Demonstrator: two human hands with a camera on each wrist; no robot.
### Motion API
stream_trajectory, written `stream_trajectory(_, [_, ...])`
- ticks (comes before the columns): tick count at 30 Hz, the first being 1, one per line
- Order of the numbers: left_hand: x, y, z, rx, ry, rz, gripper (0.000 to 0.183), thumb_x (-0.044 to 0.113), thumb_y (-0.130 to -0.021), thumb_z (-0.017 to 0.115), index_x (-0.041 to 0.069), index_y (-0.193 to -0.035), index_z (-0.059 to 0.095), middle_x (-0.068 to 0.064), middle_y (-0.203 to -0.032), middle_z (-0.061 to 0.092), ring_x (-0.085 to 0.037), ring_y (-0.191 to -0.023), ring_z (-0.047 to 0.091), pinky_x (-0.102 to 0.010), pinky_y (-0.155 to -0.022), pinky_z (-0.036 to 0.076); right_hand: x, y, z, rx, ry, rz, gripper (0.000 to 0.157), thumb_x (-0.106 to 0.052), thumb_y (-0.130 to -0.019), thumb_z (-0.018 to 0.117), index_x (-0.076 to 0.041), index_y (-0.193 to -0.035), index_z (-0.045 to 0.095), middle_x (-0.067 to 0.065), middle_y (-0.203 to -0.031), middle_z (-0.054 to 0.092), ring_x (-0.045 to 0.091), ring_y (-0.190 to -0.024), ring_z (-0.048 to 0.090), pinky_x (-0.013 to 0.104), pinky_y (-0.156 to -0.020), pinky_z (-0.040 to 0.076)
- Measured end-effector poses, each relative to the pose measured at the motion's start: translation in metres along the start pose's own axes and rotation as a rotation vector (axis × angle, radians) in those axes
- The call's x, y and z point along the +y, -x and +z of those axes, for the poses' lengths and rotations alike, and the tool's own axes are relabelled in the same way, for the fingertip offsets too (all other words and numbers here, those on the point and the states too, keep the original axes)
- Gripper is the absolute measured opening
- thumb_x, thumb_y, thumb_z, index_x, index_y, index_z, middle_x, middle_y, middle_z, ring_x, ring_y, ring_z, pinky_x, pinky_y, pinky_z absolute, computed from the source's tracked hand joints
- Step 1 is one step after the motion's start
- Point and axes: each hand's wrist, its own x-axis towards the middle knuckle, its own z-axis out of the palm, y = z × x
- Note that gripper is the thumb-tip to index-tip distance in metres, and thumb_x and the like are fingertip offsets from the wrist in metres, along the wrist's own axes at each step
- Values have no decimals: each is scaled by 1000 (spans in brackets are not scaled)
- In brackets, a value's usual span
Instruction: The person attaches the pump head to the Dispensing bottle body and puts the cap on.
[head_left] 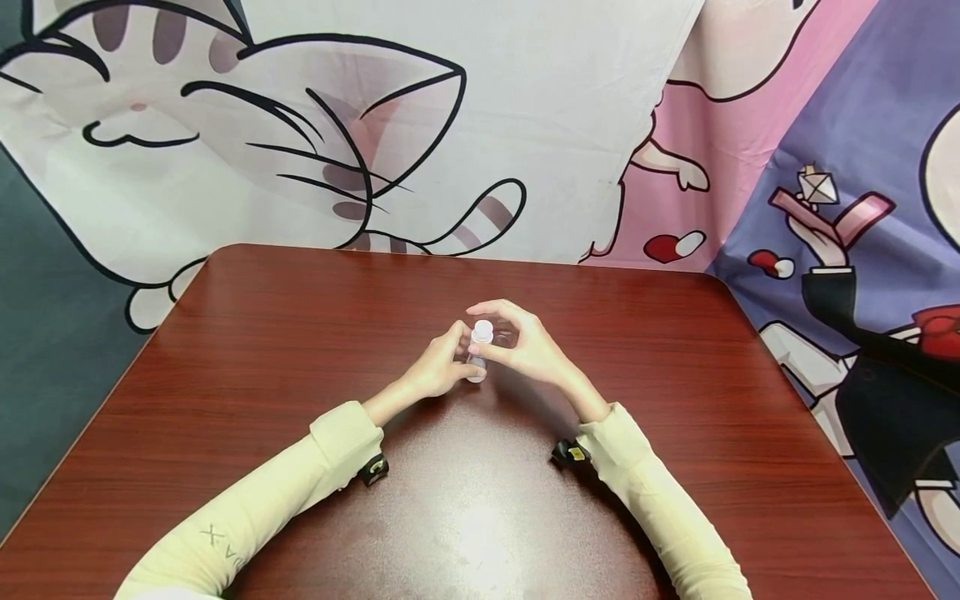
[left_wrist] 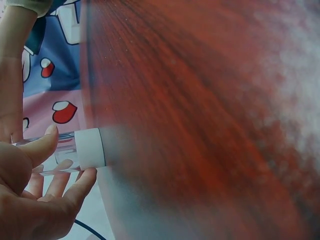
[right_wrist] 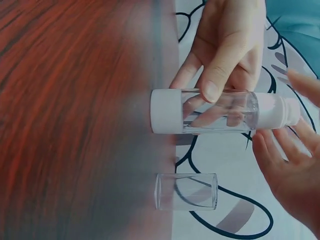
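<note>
A small clear bottle (right_wrist: 217, 112) with a white base and a white stepped top (right_wrist: 272, 110) stands upright near the middle of the table. My left hand (head_left: 437, 365) grips its clear body, the thumb on the near side and the fingers curled round behind. Around the top, my right hand (head_left: 531, 343) has its fingers spread and gently bent; the fingertips come right up to the white collar, while another finger reaches past the top. Just beyond the bottle stands a clear cylindrical cap (right_wrist: 186, 192), partly hidden by the right hand in the head view.
The reddish-brown wooden table (head_left: 315, 308) has rounded far corners and shows a bright glare at its near side. Behind it hangs a cloth (head_left: 570, 125) printed with cartoon figures. Both wrists carry small black devices (head_left: 373, 469) below the pale sleeves.
</note>
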Motion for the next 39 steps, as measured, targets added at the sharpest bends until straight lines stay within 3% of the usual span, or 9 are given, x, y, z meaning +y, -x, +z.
stream_trajectory(4, [0, 0, 0, 10, -1, 25, 40, 4, -82, 73, 0, -108, 44, -20, -112, 61, -34, -103, 65, -43, -90, 51, 9, 0, -2, -78, -21, -29, 39, -3, -88, 66, -3, -125, 58, 14, -124, 62, 26, -105, 65, 42, -90, 53])
stream_trajectory(10, [1, 1, 1, 5, 14, 25, 40, 4, -82, 73, 0, -108, 43, -20, -114, 61, -34, -105, 66, -41, -88, 52, 12, 3, -5, -87, -32, -51, 36, 1, -88, 63, -3, -124, 59, 15, -122, 64, 23, -105, 65, 43, -93, 51])
stream_trajectory(15, [1, 1, 1, 1, 32, 20, 38, 2, -82, 72, 0, -106, 43, -22, -115, 62, -34, -106, 66, -42, -87, 53, 13, 5, -7, -67, 18, -61, 37, 0, -87, 64, -3, -124, 59, 15, -120, 65, 21, -102, 66, 38, -92, 53])
stream_trajectory(19, [0, 0, 1, 3, 23, 22, 38, 2, -82, 72, 0, -106, 43, -22, -113, 63, -33, -104, 66, -41, -86, 53, 15, 6, -7, -48, 22, -51, 38, 0, -86, 66, -4, -123, 60, 18, -119, 64, 23, -98, 65, 41, -89, 54])
stream_trajectory(25, [0, 0, 1, 2, 7, 30, 38, 3, -82, 72, 1, -106, 43, -20, -112, 64, -32, -101, 66, -41, -85, 52, 16, 5, -6, -12, 34, -34, 39, 0, -83, 70, -7, -120, 62, 10, -113, 67, 23, -93, 66, 39, -84, 56])
stream_trajectory(32, [0, 0, 0, -4, 11, 20, 38, 3, -83, 72, 2, -105, 42, -19, -107, 66, -30, -98, 67, -36, -81, 52, -1, 6, -2, 57, 62, -13, 39, 3, -76, 76, 1, -113, 63, 18, -103, 67, 30, -87, 64, 52, -79, 55])
stream_trajectory(35, [0, 0, 1, -10, 20, 10, 38, 3, -83, 72, 2, -106, 42, -19, -109, 66, -30, -100, 67, -36, -82, 52, -15, 7, -2, 67, 98, -37, 41, 4, -74, 78, 4, -112, 63, 19, -101, 66, 31, -86, 65, 47, -77, 56])
stream_trajectory(39, [-1, 0, 1, -6, 12, 6, 38, 4, -83, 73, 2, -107, 43, -18, -112, 64, -30, -103, 66, -38, -85, 52, -20, 6, -2, 26, 44, -37, 44, 4, -75, 77, 6, -116, 60, 22, -108, 65, 27, -89, 68, 35, -79, 57])
